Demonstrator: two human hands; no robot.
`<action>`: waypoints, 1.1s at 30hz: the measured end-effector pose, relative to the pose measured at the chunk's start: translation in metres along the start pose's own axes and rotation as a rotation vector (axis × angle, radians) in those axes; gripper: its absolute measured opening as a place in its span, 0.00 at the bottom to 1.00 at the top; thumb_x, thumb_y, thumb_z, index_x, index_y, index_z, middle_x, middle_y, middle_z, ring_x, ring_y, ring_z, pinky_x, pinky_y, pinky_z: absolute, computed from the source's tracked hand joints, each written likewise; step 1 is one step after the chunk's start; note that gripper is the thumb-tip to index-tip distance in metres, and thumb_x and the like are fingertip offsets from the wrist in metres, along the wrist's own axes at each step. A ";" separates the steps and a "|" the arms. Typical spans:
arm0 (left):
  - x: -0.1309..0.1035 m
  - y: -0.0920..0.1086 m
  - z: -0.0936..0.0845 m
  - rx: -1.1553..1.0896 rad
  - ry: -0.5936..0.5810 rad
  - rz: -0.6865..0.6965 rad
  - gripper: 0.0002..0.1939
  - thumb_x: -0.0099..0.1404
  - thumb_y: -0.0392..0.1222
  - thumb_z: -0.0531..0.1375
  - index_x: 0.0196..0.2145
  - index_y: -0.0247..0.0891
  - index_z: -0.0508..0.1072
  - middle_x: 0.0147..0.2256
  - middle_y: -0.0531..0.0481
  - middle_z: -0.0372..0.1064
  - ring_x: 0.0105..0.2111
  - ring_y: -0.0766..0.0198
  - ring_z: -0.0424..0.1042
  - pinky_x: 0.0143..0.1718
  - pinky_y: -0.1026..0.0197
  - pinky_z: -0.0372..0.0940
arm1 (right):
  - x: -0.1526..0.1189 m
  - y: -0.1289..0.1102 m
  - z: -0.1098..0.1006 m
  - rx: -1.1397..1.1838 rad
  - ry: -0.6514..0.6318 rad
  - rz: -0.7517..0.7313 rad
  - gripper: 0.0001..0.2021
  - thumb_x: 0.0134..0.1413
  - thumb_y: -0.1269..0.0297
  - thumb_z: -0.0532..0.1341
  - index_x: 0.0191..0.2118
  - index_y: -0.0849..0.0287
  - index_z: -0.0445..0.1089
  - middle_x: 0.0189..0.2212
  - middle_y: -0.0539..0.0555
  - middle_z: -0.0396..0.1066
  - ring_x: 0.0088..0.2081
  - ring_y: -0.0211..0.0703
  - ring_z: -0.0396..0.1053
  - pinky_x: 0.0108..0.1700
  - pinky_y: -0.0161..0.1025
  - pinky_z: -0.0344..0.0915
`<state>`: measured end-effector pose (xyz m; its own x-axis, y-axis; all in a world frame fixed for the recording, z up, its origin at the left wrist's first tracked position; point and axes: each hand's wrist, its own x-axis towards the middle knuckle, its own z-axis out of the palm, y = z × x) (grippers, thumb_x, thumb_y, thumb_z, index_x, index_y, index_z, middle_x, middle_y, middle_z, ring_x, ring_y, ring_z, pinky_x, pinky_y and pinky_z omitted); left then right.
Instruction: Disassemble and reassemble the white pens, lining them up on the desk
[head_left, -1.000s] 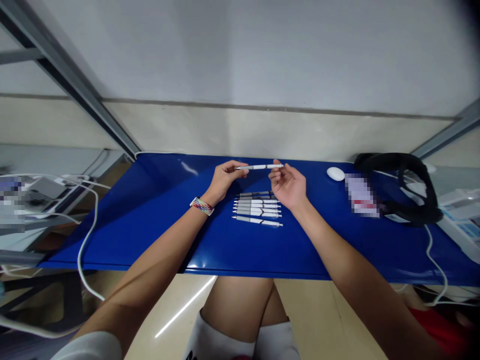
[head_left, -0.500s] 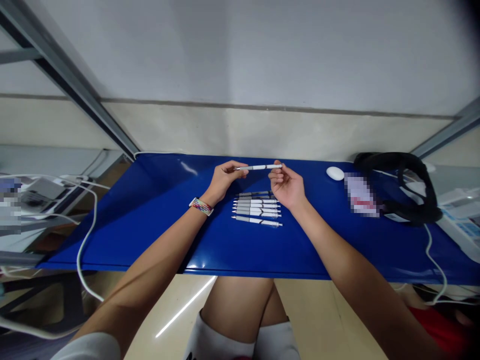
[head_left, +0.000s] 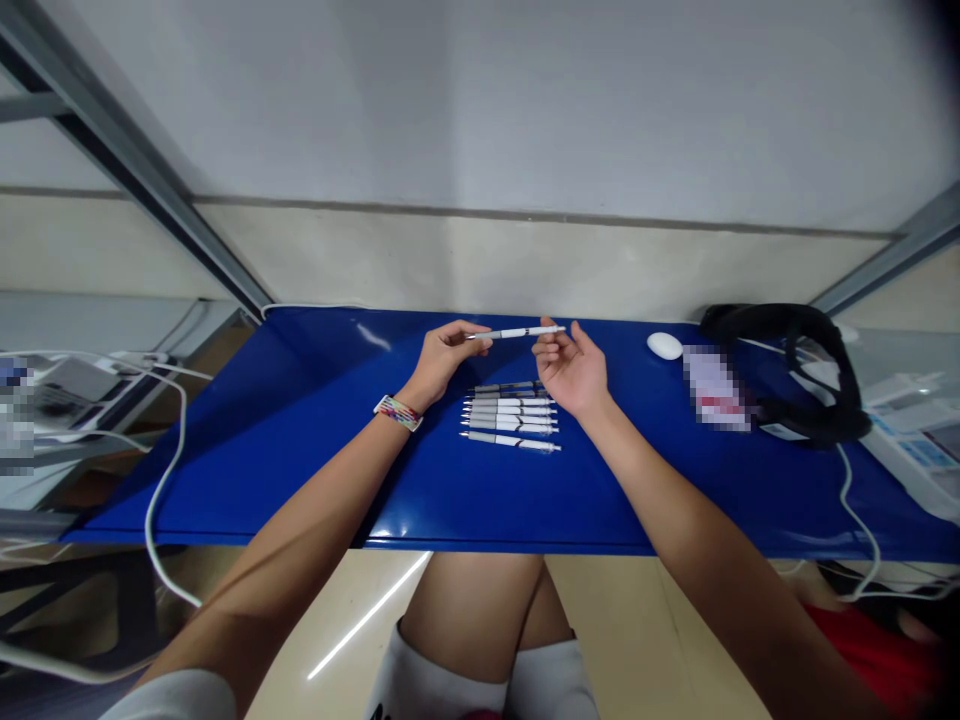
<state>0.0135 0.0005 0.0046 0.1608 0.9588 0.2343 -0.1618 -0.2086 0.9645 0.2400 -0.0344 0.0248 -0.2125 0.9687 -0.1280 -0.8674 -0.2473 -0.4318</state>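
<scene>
My L hand (head_left: 441,362), seen remotely via head cam, grasped a retractable pen (head_left: 517,333) at its tip end, pinched btwn thumb and fingers. The retractable pen was up off the blue table (head_left: 300,450), just beyond the pen row (head_left: 514,410) (ref. landmark), approx. parallel to it, push-button end toward R. It showed a grey grip section, white barrel and dark band.

My R hand (head_left: 574,375) was at the R end of the pen row, palm up, w/ thumb and fingers parted either side of the push-button end, i.e. unclenched; I couldn't tell whether any fingertip touched it.

The pen row comprised several similar pens lying side by side, tips L. A dark pen (head_left: 506,387) formed its far side, its R end hidden by my R hand; a white pen (head_left: 510,441) lay slightly apart on its near side.

L of the pen row: a multicoloured bracelet (head_left: 398,411) on my L wrist and, farther out, a white cable (head_left: 151,510). R of the pen row, well apart, in order: a white oval object (head_left: 664,346) (mouse-like), a pixelated packet (head_left: 716,388), a black looped strap (head_left: 849,380). Beyond the pen row stood a pale wall (head_left: 487,260); on its near side, below table level, I saw grey shorts (head_left: 450,655) and a glossy tan floor (head_left: 622,620).
</scene>
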 end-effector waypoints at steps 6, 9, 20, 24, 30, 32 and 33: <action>-0.001 0.002 0.000 -0.010 -0.003 0.001 0.16 0.55 0.45 0.77 0.40 0.36 0.85 0.32 0.48 0.81 0.33 0.63 0.78 0.41 0.58 0.73 | 0.001 -0.001 -0.001 -0.076 0.015 -0.026 0.07 0.71 0.67 0.61 0.43 0.60 0.77 0.26 0.49 0.70 0.25 0.32 0.65 0.24 0.26 0.67; -0.001 0.002 0.000 0.002 -0.001 0.005 0.17 0.55 0.46 0.78 0.40 0.37 0.85 0.32 0.48 0.81 0.33 0.63 0.78 0.41 0.58 0.73 | 0.002 -0.001 -0.002 -0.112 0.015 -0.034 0.07 0.69 0.62 0.65 0.45 0.59 0.77 0.28 0.50 0.73 0.27 0.34 0.68 0.26 0.28 0.69; -0.001 0.001 -0.001 0.007 0.004 0.021 0.16 0.56 0.46 0.78 0.40 0.38 0.85 0.31 0.49 0.80 0.32 0.64 0.78 0.41 0.58 0.73 | 0.004 -0.001 -0.005 -0.168 0.021 -0.043 0.13 0.68 0.56 0.66 0.49 0.61 0.78 0.30 0.51 0.75 0.30 0.35 0.70 0.28 0.30 0.70; -0.002 0.002 0.000 -0.001 -0.002 0.014 0.16 0.55 0.46 0.78 0.39 0.37 0.85 0.31 0.49 0.80 0.32 0.64 0.78 0.41 0.58 0.73 | 0.002 -0.001 -0.002 -0.148 0.034 -0.047 0.07 0.67 0.64 0.66 0.46 0.60 0.77 0.28 0.49 0.73 0.28 0.32 0.69 0.27 0.27 0.69; -0.002 0.003 0.001 0.027 -0.005 0.019 0.16 0.55 0.46 0.77 0.39 0.37 0.85 0.31 0.49 0.80 0.32 0.63 0.77 0.41 0.57 0.74 | 0.002 0.001 0.001 -0.114 0.075 -0.052 0.06 0.69 0.62 0.66 0.45 0.59 0.77 0.26 0.48 0.72 0.26 0.32 0.68 0.25 0.26 0.68; -0.002 0.003 0.001 0.034 -0.006 0.020 0.16 0.56 0.46 0.77 0.40 0.37 0.85 0.31 0.49 0.80 0.32 0.63 0.78 0.41 0.57 0.74 | 0.002 0.001 0.001 -0.119 0.080 -0.049 0.07 0.69 0.61 0.67 0.45 0.59 0.78 0.26 0.49 0.73 0.27 0.32 0.69 0.25 0.27 0.68; -0.002 0.003 0.001 0.034 -0.006 0.020 0.16 0.56 0.46 0.77 0.40 0.37 0.85 0.31 0.48 0.80 0.32 0.63 0.78 0.41 0.57 0.74 | 0.001 0.001 0.001 -0.117 0.080 -0.049 0.08 0.69 0.59 0.67 0.46 0.59 0.78 0.27 0.49 0.73 0.28 0.33 0.70 0.26 0.27 0.69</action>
<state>0.0133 -0.0022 0.0068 0.1634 0.9534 0.2538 -0.1317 -0.2338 0.9633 0.2383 -0.0333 0.0255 -0.1311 0.9762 -0.1730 -0.8163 -0.2053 -0.5398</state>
